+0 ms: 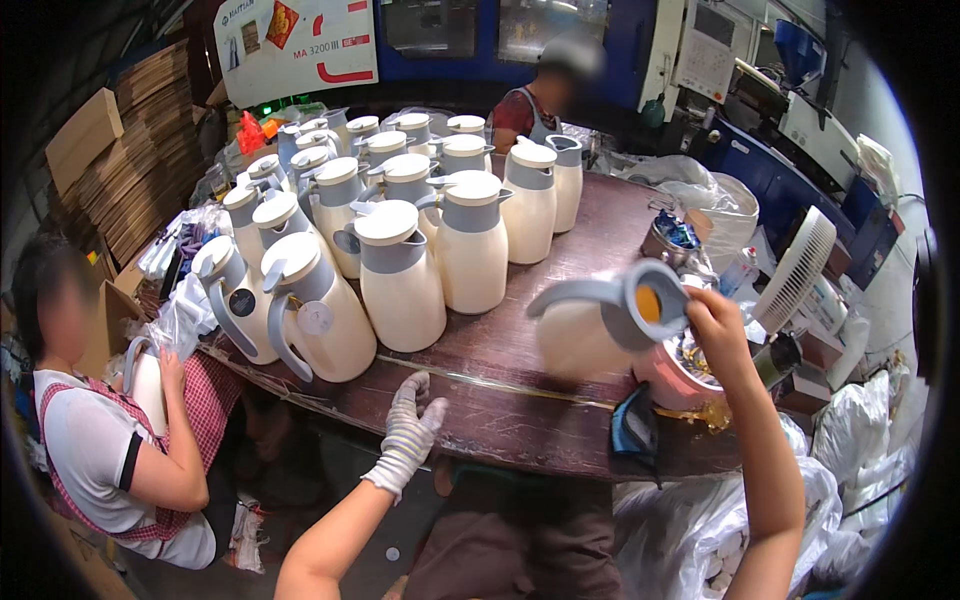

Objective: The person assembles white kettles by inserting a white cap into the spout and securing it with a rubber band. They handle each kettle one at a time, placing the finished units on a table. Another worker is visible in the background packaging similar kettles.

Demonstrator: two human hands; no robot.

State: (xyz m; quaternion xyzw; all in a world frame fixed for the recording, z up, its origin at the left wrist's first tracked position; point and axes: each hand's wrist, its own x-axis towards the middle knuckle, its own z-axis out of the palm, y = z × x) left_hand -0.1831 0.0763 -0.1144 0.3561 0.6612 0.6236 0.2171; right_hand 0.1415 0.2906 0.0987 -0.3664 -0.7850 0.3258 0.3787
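Note:
My right hand (716, 322) is bare and closed on the grey spout rim of a cream-and-grey thermos jug (585, 332). The jug tilts over the table, blurred at its base. No lid covers its mouth, which faces up toward me and shows orange inside; its grey handle points left. My left hand (408, 430), in a striped knit glove, hovers by the table's front edge with fingers apart and nothing in it. Beyond it stand several upright cream jugs with grey collars and white lids, the closest being a lidded jug (400, 290) and one with a round sticker (325, 335).
On the dark table (490, 355), a pink tub (668, 380) of small parts and a blue-black pouch (634, 430) lie at right, near a metal tin (668, 245) and a white fan (797, 268). One person (120, 440) holds a jug at left; another (530, 105) sits across.

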